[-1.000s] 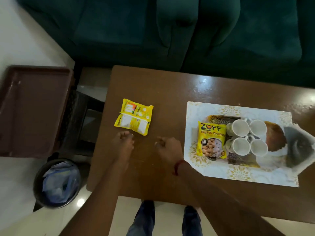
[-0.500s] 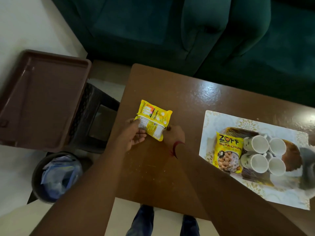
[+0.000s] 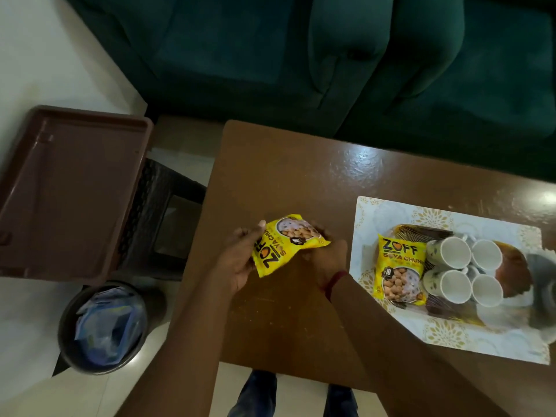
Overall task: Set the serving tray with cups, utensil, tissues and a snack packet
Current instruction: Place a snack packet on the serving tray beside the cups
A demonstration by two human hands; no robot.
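Note:
A yellow snack packet [image 3: 282,245] is held face up above the brown table [image 3: 288,164], between my left hand [image 3: 240,260] on its left edge and my right hand [image 3: 326,260] on its right edge. To the right lies the white patterned serving tray [image 3: 400,209]. On it rest a second yellow snack packet [image 3: 398,272] and several white cups [image 3: 469,270] grouped together. Tissues [image 3: 541,284] show at the tray's right end, partly cut off by the frame.
A brown plastic tray [image 3: 69,188] sits on a dark stool [image 3: 162,212] left of the table. A black bin [image 3: 103,326] with a blue liner stands on the floor below it. A green sofa [image 3: 331,55] runs behind the table.
Both hands reached to the packet lying back side up, picked it up off the table and turned it over, so its printed front faces up.

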